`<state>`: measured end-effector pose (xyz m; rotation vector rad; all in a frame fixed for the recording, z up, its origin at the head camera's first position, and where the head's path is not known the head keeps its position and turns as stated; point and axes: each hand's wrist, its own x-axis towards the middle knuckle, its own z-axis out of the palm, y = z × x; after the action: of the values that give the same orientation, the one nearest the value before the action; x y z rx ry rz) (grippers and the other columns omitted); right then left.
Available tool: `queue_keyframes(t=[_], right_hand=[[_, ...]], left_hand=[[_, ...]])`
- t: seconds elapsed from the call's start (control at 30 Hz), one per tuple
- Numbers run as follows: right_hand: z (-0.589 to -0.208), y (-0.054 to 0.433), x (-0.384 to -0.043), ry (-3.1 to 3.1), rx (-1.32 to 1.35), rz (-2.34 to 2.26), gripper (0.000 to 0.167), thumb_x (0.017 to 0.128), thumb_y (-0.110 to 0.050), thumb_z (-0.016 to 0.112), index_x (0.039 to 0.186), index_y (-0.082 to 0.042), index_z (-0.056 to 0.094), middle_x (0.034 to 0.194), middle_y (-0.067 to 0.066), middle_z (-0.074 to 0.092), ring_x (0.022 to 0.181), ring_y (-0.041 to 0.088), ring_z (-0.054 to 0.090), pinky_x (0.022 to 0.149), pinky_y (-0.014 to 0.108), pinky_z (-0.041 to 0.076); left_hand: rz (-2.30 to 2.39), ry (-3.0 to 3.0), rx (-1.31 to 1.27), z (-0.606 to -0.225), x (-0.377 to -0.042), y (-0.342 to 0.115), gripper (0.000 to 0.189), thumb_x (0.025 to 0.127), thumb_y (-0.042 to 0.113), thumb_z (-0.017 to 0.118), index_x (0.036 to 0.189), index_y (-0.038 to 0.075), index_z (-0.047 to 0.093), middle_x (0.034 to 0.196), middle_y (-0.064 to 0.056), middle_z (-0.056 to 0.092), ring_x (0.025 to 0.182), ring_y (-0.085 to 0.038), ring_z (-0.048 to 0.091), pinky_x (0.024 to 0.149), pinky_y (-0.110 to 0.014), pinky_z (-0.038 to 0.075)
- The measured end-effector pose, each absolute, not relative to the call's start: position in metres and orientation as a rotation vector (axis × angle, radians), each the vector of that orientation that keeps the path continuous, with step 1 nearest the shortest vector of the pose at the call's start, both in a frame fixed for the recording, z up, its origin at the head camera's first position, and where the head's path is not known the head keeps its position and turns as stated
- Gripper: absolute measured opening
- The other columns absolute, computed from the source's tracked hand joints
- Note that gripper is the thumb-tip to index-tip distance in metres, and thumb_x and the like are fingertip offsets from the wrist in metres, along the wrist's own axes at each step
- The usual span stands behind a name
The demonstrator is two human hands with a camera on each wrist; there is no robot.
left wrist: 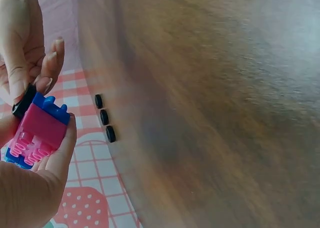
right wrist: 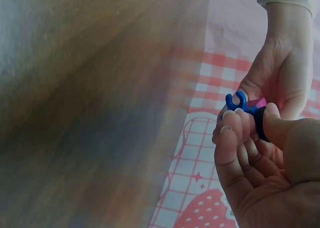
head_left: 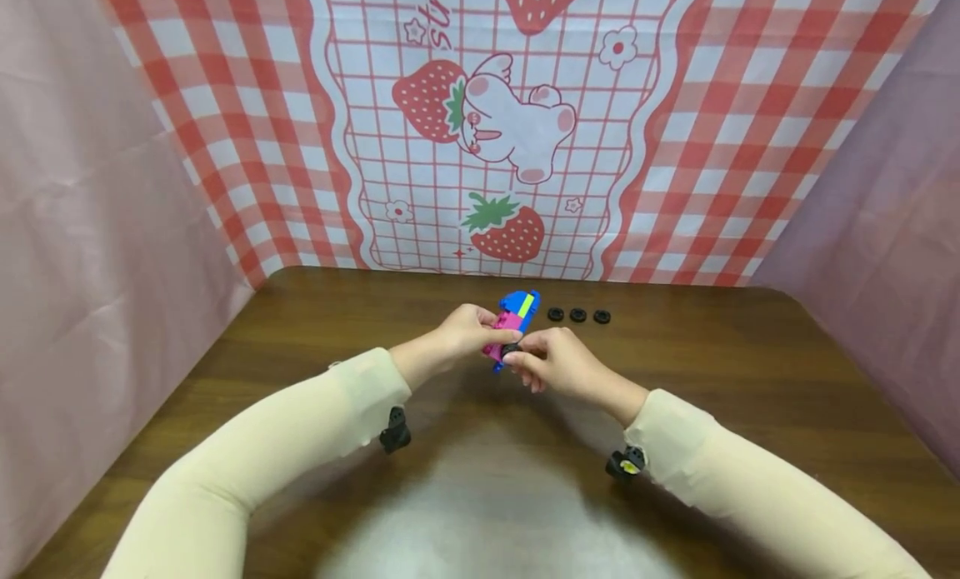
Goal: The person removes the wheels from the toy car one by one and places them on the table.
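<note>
My left hand grips a toy vehicle of building bricks, pink in the middle with blue parts at the ends and a yellow-green strip on top. Thumb and fingers of my right hand pinch a black wheel against the vehicle's side, near the end closer to me. Pink studs face the camera in the left wrist view, and blue clip-like prongs stick out at one end in the right wrist view. Fingers hide much of the vehicle and part of the wheel.
Three more black wheels lie in a row on the brown wooden table, just right of the vehicle. Behind the table hangs a checked strawberry-print cloth, with plain pinkish curtains at both sides.
</note>
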<state>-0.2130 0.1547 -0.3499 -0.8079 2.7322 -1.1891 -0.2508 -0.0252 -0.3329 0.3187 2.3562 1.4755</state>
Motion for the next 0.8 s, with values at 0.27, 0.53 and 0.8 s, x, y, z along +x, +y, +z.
queue_keyframes(t=[0.27, 0.53, 0.8], right_hand=[[-0.347, 0.158, -0.213, 2.776, -0.891, -1.191, 0.032, 0.094, -0.025, 0.063, 0.073, -0.001, 0.065, 0.056, 0.0, 0.061, 0.047, 0.008, 0.057, 0.047, 0.025, 0.05], [-0.355, 0.156, -0.208, 2.783, -0.906, -1.16, 0.034, 0.093, -0.03, 0.065, 0.068, -0.006, 0.062, 0.056, -0.003, 0.06, 0.048, 0.009, 0.057, 0.049, 0.024, 0.05], [-0.341, 0.155, -0.208, 2.593, -0.553, -1.469, 0.025, 0.085, -0.021, 0.075, 0.08, 0.001, 0.064, 0.067, 0.009, 0.069, 0.063, 0.031, 0.069, 0.061, 0.046, 0.058]], left_hand=[[1.437, 2.356, 0.306, -0.326, -0.255, -0.021, 0.033, 0.087, 0.026, 0.074, 0.093, -0.006, 0.07, 0.066, 0.0, 0.063, 0.06, -0.007, 0.055, 0.071, -0.033, 0.053], [1.468, 2.265, 0.237, -0.337, -0.252, -0.025, 0.03, 0.088, 0.022, 0.073, 0.086, -0.007, 0.067, 0.071, -0.005, 0.065, 0.057, -0.008, 0.061, 0.084, -0.044, 0.056], [1.472, 2.253, 0.281, -0.33, -0.253, -0.027, 0.031, 0.087, 0.023, 0.074, 0.096, -0.007, 0.069, 0.076, -0.004, 0.068, 0.064, -0.008, 0.062, 0.088, -0.045, 0.054]])
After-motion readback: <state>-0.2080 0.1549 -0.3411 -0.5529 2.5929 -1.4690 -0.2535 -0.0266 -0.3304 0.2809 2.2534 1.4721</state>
